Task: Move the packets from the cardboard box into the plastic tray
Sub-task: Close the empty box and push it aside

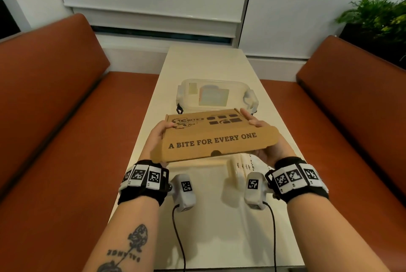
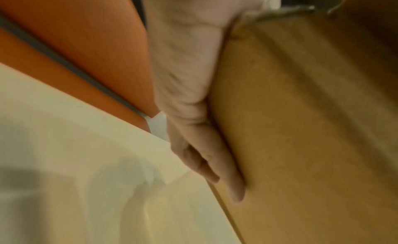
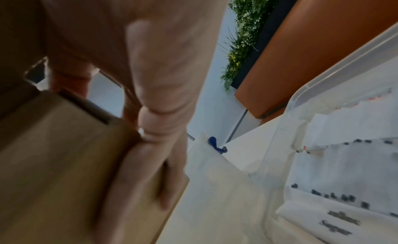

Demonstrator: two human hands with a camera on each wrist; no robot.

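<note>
A flat brown cardboard box (image 1: 215,140) printed "A BITE FOR EVERY ONE" is held closed in the air above the table. My left hand (image 1: 158,137) grips its left edge, thumb on the lid. The left wrist view shows the fingers (image 2: 215,162) flat under the box (image 2: 301,128). My right hand (image 1: 270,148) grips the right edge the same way, its fingers (image 3: 150,171) under the box (image 3: 53,162). Below the box sits the clear plastic tray (image 3: 344,65) with white printed packets (image 3: 344,162) in it. The box hides most of these packets (image 1: 243,165) in the head view.
A clear plastic lid with white clasps (image 1: 216,96) lies on the narrow cream table (image 1: 204,63) beyond the box. Orange benches (image 1: 55,107) run along both sides. A green plant (image 1: 377,14) stands at the far right. Cables hang from both wrist cameras.
</note>
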